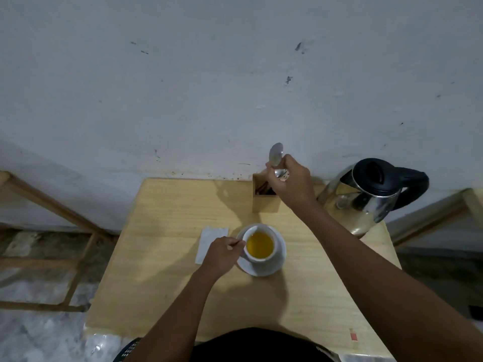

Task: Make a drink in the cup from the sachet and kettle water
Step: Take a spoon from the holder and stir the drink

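Note:
A white cup (261, 257) full of yellow-amber liquid stands on a white saucer (277, 269) in the middle of the wooden table. My left hand (222, 253) pinches the cup's handle at its left side. My right hand (290, 182) is raised over a small wooden holder (265, 203) at the back, shut on a metal spoon (275, 154) whose bowl points up. A white sachet (209, 240) lies flat just left of the cup, partly under my left hand. The steel kettle (371, 197) with a black lid and handle stands at the back right.
The table (162, 270) butts against a grey-white wall. Its front edge is near my body. Wooden frames stand off both sides of the table, over a mottled floor at the left. A small red mark sits near the table's front right corner (353, 336).

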`<state>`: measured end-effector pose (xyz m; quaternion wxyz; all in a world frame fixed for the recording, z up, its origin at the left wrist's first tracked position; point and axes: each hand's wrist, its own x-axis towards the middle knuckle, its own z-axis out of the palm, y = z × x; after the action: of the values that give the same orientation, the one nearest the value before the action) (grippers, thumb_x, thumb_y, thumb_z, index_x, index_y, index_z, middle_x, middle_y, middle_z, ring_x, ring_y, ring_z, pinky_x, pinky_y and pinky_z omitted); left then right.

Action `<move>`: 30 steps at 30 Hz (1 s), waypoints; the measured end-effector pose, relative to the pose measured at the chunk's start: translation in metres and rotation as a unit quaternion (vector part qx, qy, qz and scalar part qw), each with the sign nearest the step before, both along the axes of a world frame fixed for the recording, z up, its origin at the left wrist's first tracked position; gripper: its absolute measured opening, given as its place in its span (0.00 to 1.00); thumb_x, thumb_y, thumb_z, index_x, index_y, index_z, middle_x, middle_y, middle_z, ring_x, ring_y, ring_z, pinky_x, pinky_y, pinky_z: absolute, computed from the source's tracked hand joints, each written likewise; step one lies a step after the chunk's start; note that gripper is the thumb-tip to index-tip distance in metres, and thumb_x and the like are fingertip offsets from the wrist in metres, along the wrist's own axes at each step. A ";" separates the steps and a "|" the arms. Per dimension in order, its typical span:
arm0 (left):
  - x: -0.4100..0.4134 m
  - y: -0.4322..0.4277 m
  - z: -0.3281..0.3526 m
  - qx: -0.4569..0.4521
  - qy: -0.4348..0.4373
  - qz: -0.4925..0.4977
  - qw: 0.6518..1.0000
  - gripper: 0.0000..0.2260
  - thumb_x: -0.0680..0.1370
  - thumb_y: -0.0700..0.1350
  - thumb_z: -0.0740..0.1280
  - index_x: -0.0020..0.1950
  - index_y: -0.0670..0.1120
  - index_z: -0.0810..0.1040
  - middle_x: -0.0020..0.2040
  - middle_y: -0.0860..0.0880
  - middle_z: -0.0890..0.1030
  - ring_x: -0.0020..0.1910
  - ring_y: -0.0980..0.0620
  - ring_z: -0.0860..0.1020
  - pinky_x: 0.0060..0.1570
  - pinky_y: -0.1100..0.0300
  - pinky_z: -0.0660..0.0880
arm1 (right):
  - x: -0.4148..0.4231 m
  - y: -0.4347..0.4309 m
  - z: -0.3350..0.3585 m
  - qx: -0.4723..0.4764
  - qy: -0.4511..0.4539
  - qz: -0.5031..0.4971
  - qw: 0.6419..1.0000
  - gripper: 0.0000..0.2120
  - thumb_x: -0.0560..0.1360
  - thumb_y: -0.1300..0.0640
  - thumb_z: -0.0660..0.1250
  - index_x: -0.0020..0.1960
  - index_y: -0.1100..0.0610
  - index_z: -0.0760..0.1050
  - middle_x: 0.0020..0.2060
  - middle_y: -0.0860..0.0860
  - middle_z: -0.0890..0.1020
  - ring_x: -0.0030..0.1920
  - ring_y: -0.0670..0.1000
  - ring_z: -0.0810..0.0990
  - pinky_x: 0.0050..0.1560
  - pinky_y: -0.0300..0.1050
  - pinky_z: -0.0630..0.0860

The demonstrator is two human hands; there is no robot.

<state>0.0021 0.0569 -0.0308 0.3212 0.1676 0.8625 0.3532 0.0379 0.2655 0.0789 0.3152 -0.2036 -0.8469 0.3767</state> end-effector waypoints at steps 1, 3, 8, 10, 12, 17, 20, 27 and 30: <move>0.002 0.000 0.001 0.004 0.005 0.001 1.000 0.17 0.78 0.53 0.65 0.58 0.43 0.82 0.54 0.48 0.82 0.53 0.53 0.78 0.49 0.65 0.68 | 0.008 -0.002 0.005 -0.007 0.007 0.019 1.000 0.07 0.74 0.60 0.70 0.42 0.59 0.72 0.32 0.47 0.78 0.32 0.47 0.76 0.31 0.38 0.71; 0.003 0.001 0.001 0.013 0.010 0.000 1.000 0.15 0.78 0.52 0.65 0.55 0.43 0.83 0.51 0.48 0.83 0.49 0.54 0.79 0.44 0.65 0.69 | 0.024 -0.007 0.013 -0.022 0.001 0.050 0.999 0.07 0.76 0.58 0.68 0.42 0.56 0.71 0.31 0.50 0.80 0.31 0.49 0.77 0.31 0.41 0.72; 0.005 0.001 -0.001 0.031 0.006 0.003 0.999 0.11 0.79 0.50 0.64 0.47 0.45 0.82 0.42 0.49 0.82 0.42 0.54 0.78 0.35 0.70 0.67 | 0.065 -0.020 0.003 -0.096 -0.037 0.063 0.993 0.04 0.80 0.52 0.64 0.49 0.52 0.73 0.32 0.47 0.76 0.30 0.44 0.72 0.30 0.37 0.70; 0.005 0.001 -0.001 0.036 0.010 -0.002 0.999 0.12 0.79 0.50 0.64 0.49 0.44 0.83 0.44 0.50 0.82 0.44 0.54 0.78 0.37 0.70 0.69 | 0.079 -0.027 -0.010 -0.122 -0.085 0.025 0.989 0.08 0.81 0.49 0.61 0.51 0.51 0.76 0.33 0.46 0.75 0.32 0.43 0.72 0.33 0.37 0.70; 0.006 0.001 0.000 0.044 0.004 0.006 0.999 0.12 0.79 0.49 0.64 0.52 0.43 0.83 0.47 0.48 0.83 0.46 0.53 0.78 0.40 0.66 0.70 | 0.093 -0.033 -0.024 -0.155 -0.132 -0.021 0.979 0.13 0.82 0.50 0.57 0.51 0.53 0.78 0.31 0.46 0.75 0.32 0.43 0.72 0.35 0.41 0.69; 0.009 0.003 0.001 0.088 0.002 0.062 0.994 0.07 0.77 0.46 0.68 0.52 0.45 0.81 0.47 0.48 0.81 0.50 0.50 0.78 0.43 0.66 0.69 | 0.116 -0.049 -0.051 -0.217 -0.170 -0.056 0.960 0.12 0.82 0.55 0.56 0.47 0.55 0.76 0.31 0.46 0.74 0.33 0.45 0.72 0.35 0.41 0.67; 0.011 0.004 0.000 0.091 -0.002 0.059 0.994 0.11 0.77 0.45 0.67 0.58 0.45 0.79 0.52 0.48 0.81 0.50 0.51 0.77 0.45 0.63 0.69 | 0.123 -0.058 -0.063 -0.254 -0.168 -0.058 0.951 0.11 0.82 0.47 0.56 0.50 0.50 0.75 0.30 0.46 0.75 0.31 0.46 0.71 0.36 0.46 0.69; 0.014 0.006 0.004 0.130 -0.007 0.022 0.991 0.14 0.80 0.41 0.63 0.65 0.46 0.78 0.59 0.48 0.81 0.55 0.54 0.76 0.47 0.66 0.70 | 0.130 -0.063 -0.067 -0.258 -0.244 -0.026 0.934 0.14 0.82 0.58 0.53 0.62 0.52 0.74 0.38 0.43 0.74 0.37 0.44 0.72 0.36 0.38 0.66; 0.013 0.005 0.003 0.127 -0.012 0.022 0.992 0.14 0.80 0.42 0.63 0.66 0.46 0.77 0.60 0.47 0.81 0.54 0.54 0.76 0.42 0.71 0.69 | 0.138 -0.064 -0.063 -0.214 -0.245 0.011 0.946 0.16 0.83 0.56 0.53 0.68 0.50 0.71 0.44 0.42 0.77 0.42 0.42 0.74 0.44 0.38 0.69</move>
<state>0.0154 0.0620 -0.0280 0.3002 0.1841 0.8099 0.4691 0.1757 0.2014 0.0155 0.0433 -0.3429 -0.7996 0.4911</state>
